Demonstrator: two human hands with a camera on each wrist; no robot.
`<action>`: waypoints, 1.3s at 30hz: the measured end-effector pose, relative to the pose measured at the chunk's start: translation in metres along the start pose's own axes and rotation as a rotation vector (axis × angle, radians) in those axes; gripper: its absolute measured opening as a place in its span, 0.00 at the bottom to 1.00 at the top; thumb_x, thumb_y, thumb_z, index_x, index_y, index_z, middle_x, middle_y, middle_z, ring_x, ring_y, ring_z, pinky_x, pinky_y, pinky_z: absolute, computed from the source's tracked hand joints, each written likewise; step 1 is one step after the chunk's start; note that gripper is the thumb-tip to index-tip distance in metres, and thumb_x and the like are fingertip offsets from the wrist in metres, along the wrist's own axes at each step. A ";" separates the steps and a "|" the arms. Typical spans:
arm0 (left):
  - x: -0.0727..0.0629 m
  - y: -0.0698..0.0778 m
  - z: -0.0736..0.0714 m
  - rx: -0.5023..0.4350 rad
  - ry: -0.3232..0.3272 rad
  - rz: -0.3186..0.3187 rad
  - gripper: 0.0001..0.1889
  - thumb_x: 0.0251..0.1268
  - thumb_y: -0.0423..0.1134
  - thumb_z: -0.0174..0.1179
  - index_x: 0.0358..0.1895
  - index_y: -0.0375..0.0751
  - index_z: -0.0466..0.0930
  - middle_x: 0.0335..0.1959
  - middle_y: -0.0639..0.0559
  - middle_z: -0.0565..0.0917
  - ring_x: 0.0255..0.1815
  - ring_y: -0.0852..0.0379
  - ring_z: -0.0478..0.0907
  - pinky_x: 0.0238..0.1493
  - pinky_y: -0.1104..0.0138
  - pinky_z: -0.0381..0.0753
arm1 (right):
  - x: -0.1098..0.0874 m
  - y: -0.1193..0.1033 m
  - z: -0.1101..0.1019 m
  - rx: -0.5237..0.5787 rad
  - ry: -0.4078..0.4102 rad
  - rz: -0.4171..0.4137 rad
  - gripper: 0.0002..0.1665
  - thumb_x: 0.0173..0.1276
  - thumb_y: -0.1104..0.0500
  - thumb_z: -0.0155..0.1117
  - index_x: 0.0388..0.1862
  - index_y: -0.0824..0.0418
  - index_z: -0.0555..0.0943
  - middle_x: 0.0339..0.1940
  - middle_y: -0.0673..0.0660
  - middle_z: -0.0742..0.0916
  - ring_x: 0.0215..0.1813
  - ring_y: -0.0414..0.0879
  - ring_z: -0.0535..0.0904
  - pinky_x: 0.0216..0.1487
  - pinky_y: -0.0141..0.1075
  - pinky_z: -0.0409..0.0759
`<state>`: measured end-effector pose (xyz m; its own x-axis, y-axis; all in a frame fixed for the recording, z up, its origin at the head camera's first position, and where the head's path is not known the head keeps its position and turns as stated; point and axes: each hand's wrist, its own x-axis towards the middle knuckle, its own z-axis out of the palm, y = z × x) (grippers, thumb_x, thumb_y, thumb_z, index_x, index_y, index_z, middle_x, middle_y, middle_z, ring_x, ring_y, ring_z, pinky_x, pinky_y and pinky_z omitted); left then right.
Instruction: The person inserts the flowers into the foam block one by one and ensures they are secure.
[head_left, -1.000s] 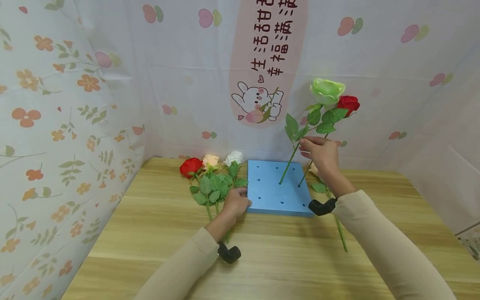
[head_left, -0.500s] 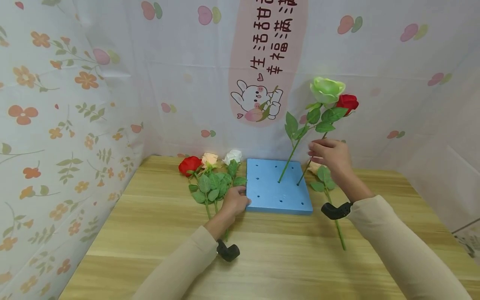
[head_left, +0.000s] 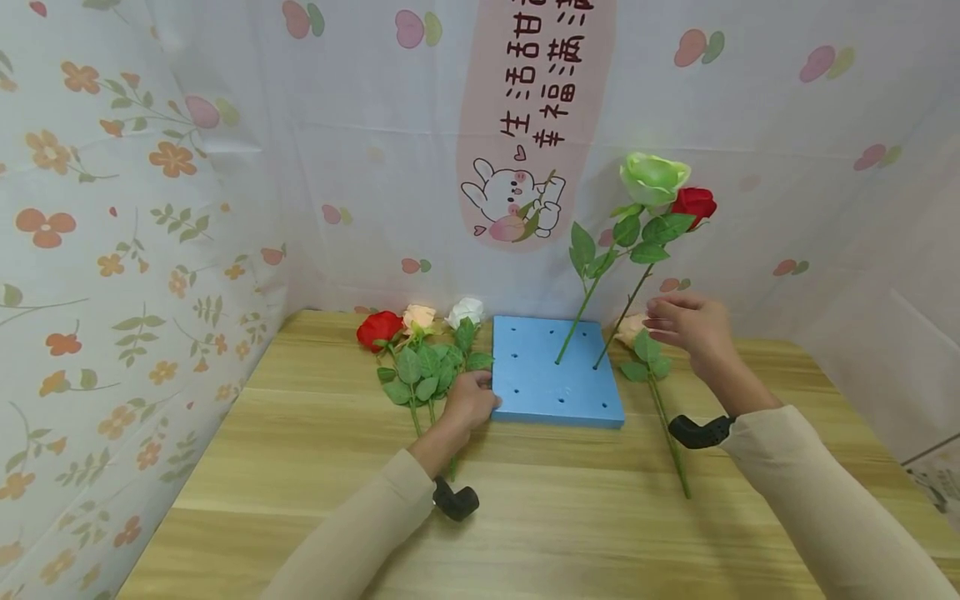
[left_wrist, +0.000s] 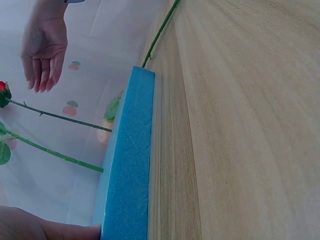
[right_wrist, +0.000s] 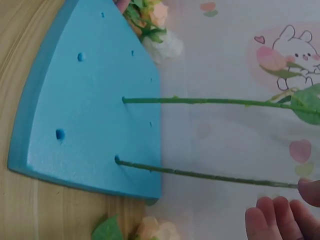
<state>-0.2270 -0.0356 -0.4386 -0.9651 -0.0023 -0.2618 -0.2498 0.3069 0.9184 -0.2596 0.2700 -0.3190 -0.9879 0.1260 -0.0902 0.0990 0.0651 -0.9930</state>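
Note:
A blue foam board [head_left: 540, 392] with small holes lies on the table. My left hand [head_left: 471, 402] holds its left edge, thumb [left_wrist: 75, 231] at the top rim in the left wrist view. Two stems stand tilted in the board: a pale green rose [head_left: 654, 179] and a red rose [head_left: 695, 206] with a darker stem. To their right, my right hand [head_left: 693, 329] is raised with fingers loosely bent and nothing between them. In the head view it overlaps the area above a peach rose [head_left: 632, 330] lying with its stem [head_left: 670, 437] toward me.
Left of the board lie a red rose [head_left: 379, 331], a peach rose [head_left: 419, 318] and a white rose [head_left: 466, 312], their leaves [head_left: 427, 367] bunched close to my left hand. Printed cloth [head_left: 360, 167] hangs behind the wooden table [head_left: 300, 467] and along its left side.
My right hand has let go of the green rose's stem and moved right and slightly down, past the red rose's stem. The green rose stays standing. My left hand keeps its place.

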 end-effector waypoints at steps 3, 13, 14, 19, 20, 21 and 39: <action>0.000 0.000 0.000 -0.004 -0.003 -0.005 0.27 0.61 0.27 0.59 0.66 0.37 0.72 0.60 0.40 0.76 0.64 0.41 0.71 0.59 0.50 0.74 | 0.000 0.004 -0.005 -0.002 0.001 0.018 0.14 0.67 0.57 0.66 0.46 0.63 0.78 0.30 0.46 0.88 0.35 0.42 0.87 0.39 0.34 0.84; -0.001 0.000 -0.002 -0.008 -0.025 -0.005 0.28 0.62 0.27 0.58 0.67 0.38 0.71 0.59 0.40 0.75 0.63 0.41 0.71 0.56 0.52 0.76 | 0.004 0.021 -0.020 -0.062 -0.003 0.080 0.13 0.71 0.58 0.61 0.49 0.65 0.77 0.27 0.43 0.87 0.33 0.39 0.87 0.41 0.35 0.85; 0.000 0.000 -0.001 -0.011 -0.024 -0.007 0.28 0.62 0.27 0.58 0.67 0.38 0.71 0.59 0.40 0.75 0.63 0.42 0.71 0.56 0.52 0.76 | 0.004 0.023 -0.021 -0.059 -0.004 0.084 0.13 0.70 0.59 0.62 0.49 0.65 0.78 0.27 0.43 0.88 0.33 0.39 0.86 0.41 0.35 0.85; -0.001 -0.001 -0.001 -0.003 -0.023 -0.004 0.27 0.62 0.28 0.59 0.67 0.39 0.71 0.59 0.40 0.75 0.62 0.41 0.71 0.55 0.52 0.76 | 0.006 0.033 -0.027 -0.114 -0.014 0.101 0.18 0.72 0.59 0.60 0.55 0.69 0.75 0.27 0.40 0.87 0.34 0.38 0.86 0.42 0.35 0.84; 0.000 -0.001 -0.001 -0.002 -0.023 -0.003 0.27 0.62 0.28 0.59 0.67 0.39 0.71 0.59 0.40 0.75 0.62 0.41 0.71 0.55 0.51 0.76 | 0.006 0.035 -0.028 -0.133 -0.013 0.106 0.21 0.72 0.59 0.59 0.58 0.70 0.73 0.27 0.40 0.86 0.34 0.38 0.86 0.42 0.35 0.84; 0.000 -0.001 -0.001 0.000 -0.023 -0.002 0.27 0.62 0.28 0.59 0.67 0.39 0.71 0.59 0.40 0.75 0.62 0.41 0.71 0.55 0.51 0.76 | 0.006 0.037 -0.028 -0.154 -0.015 0.110 0.23 0.72 0.58 0.59 0.60 0.71 0.71 0.27 0.39 0.86 0.35 0.37 0.86 0.43 0.35 0.84; -0.001 0.000 -0.001 0.003 -0.022 0.005 0.27 0.63 0.28 0.59 0.67 0.39 0.71 0.59 0.40 0.75 0.62 0.41 0.71 0.55 0.51 0.76 | 0.008 0.072 -0.037 -0.298 -0.041 0.150 0.32 0.72 0.59 0.57 0.66 0.80 0.65 0.31 0.43 0.85 0.36 0.38 0.85 0.47 0.40 0.83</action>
<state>-0.2264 -0.0370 -0.4384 -0.9643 0.0205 -0.2640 -0.2449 0.3102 0.9186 -0.2559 0.3121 -0.3879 -0.9630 0.1167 -0.2429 0.2685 0.3363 -0.9027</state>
